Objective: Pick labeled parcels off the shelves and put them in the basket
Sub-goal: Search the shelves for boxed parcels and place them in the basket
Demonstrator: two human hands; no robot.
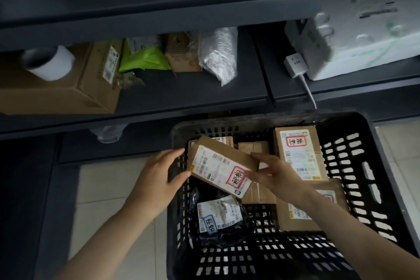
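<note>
Here, both hands are holding the small flat brown cardboard parcel (221, 167), the one with a white shipping label and a red-bordered sticker, just above the inside of the black plastic lattice basket (268, 118). The left hand (156, 179) is cupping the parcel's upper-left short end between thumb and fingers, reaching in over the basket's left wall. The right hand (276, 176) is pinching the opposite, lower-right end beside the red sticker. The parcel's long axis is running diagonally from upper left to lower right, label up, so each hand is taking one end and neither is clearly nearer. It is hanging over the basket's middle. A black plastic mailer bag with a blue-bordered sticker (218, 218) is lying below it towards the person, and a tall brown carton with a red-bordered sticker (297, 152) is lying to its right. The release probably calls for lowering it flat onto the parcels already underneath. More parcels are waiting on the dark grey metal shelf (193, 98).
</note>
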